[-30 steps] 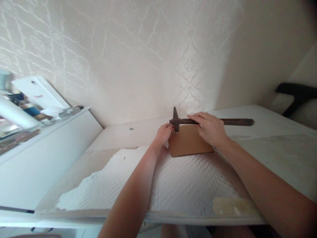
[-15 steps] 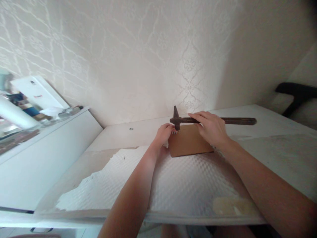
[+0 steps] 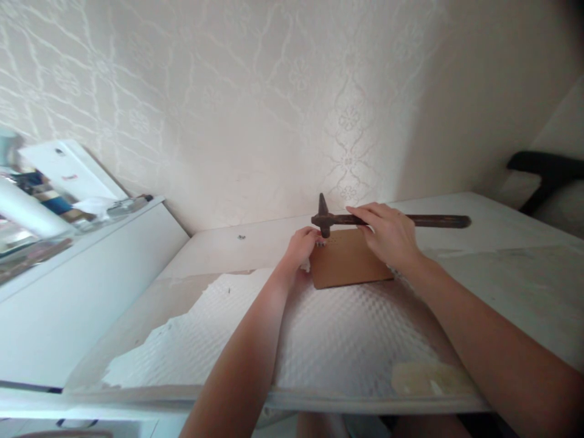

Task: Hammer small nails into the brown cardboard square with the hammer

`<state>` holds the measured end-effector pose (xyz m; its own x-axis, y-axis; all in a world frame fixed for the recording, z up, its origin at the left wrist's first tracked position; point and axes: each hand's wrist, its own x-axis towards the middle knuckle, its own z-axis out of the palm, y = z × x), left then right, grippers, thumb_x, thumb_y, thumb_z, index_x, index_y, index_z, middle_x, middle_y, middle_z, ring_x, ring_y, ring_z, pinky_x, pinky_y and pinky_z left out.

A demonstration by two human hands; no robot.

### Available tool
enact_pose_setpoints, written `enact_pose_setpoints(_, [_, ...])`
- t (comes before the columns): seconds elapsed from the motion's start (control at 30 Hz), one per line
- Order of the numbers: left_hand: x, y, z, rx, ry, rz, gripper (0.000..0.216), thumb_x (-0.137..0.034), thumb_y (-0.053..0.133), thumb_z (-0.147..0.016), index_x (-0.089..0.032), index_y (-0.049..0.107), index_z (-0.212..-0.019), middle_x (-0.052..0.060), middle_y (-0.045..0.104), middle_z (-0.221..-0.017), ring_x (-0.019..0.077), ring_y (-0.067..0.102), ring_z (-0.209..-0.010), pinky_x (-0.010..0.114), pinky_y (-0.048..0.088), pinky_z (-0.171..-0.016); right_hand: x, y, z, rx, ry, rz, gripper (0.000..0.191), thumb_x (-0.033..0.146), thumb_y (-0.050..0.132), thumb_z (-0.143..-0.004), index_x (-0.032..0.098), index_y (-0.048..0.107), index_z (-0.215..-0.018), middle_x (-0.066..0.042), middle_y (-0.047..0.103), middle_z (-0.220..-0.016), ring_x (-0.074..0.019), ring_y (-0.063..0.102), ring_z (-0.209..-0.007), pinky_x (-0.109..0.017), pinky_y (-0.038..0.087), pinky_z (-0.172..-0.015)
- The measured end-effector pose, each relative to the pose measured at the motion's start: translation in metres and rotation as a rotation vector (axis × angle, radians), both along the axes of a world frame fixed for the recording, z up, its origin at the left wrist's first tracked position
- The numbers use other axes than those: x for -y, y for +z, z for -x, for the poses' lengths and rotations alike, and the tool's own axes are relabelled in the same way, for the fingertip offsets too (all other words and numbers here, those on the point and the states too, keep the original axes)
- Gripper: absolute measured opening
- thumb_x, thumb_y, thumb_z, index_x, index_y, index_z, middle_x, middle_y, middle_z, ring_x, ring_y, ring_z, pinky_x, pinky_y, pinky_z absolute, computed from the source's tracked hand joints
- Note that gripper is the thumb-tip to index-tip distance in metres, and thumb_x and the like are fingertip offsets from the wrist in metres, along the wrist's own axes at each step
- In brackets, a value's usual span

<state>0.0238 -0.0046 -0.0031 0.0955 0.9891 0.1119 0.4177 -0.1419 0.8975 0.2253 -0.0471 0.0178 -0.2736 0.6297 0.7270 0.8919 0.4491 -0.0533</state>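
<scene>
Brown and thin, a flat board (image 3: 351,264) with rounded near-left corner lies at the centre of my view, resting on a white sheet (image 3: 351,340) embossed with small diamond bumps and torn ragged along its left side; taking the board as my dial, I have the left hand (image 3: 301,246) at ten o'clock, its fingers drawn together at the corner beside a row of small pointed bits (image 3: 320,244); whether they pinch anything I cannot tell; at two o'clock the right hand (image 3: 391,230) is clamped around the handle of a hammer (image 3: 343,221), dark and wood-like, lying level; its worn, rusty-looking head, blunt on the near end and wedge-shaped on the far one, hangs at eleven o'clock above the bits; tiny holes (image 3: 334,241) pepper the board's twelve o'clock edge.
</scene>
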Motion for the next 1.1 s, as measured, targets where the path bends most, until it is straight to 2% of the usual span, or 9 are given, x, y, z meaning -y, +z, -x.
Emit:
enact_pose_setpoints(0.2, [0.0000,0.0006,-0.0003,-0.043,0.039,-0.003,0.024,-0.019,0.045,-0.074,-0.013,0.068,-0.080,0.010,0.070,-0.088,0.0231,0.060,-0.089,0.033,0.044,-0.082,0.0031,0.0017,0.0039,0.033,0.021,0.083,0.043,0.006,0.045,-0.082,0.022,0.063,-0.119,-0.006,0.066,-0.108,-0.0209,0.058,-0.090,-0.033,0.042,-0.073])
enact_pose_setpoints(0.7, [0.0002,0.0014,0.0005,-0.086,0.028,-0.010,0.025,-0.022,0.044,-0.077,-0.012,0.067,-0.079,0.010,0.068,-0.085,0.0207,0.058,-0.084,0.030,0.043,-0.076,0.0040,0.0044,0.0048,0.019,0.015,0.170,0.044,0.004,0.045,-0.081,0.021,0.064,-0.116,-0.006,0.065,-0.108,-0.0208,0.058,-0.096,-0.031,0.044,-0.076])
enact_pose_setpoints(1.1, [0.0008,-0.0003,0.0017,-0.033,0.026,0.003,0.026,-0.024,0.048,-0.075,-0.013,0.070,-0.084,0.009,0.069,-0.085,0.0220,0.059,-0.086,0.032,0.044,-0.080,-0.0039,-0.0004,0.0018,0.044,0.089,0.225,0.043,0.001,0.042,-0.078,0.012,0.066,-0.112,-0.011,0.064,-0.102,-0.0221,0.054,-0.096,-0.031,0.042,-0.086])
